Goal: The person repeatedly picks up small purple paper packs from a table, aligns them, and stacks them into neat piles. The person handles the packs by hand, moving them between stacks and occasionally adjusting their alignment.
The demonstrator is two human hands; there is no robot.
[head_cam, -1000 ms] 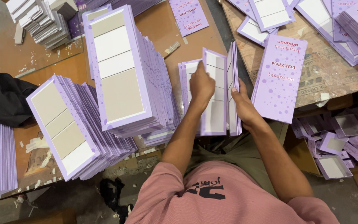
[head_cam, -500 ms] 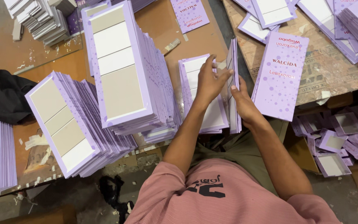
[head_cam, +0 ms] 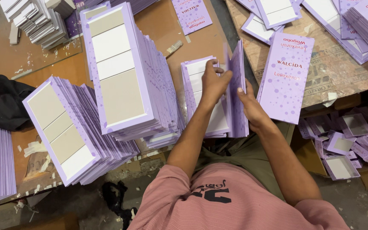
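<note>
On the left of the table point(head_cam: 158, 25) two tall leaning stacks of lilac cards point(head_cam: 120, 72) crowd the small card pile point(head_cam: 201, 98) in the middle. The left hand point(head_cam: 214, 83) lies on that pile, fingers pinching the edge of the upright bunch of cards point(head_cam: 237, 85). The right hand point(head_cam: 250, 106) props the bunch from the right, grip closed round it. Held that loosely, I'd say the bunch could fan out and slide off the near edge.

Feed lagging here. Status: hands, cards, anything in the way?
Left hand on flat card stack. Right hand grips upright cards. Tall leaning stack close left, apart.
</note>
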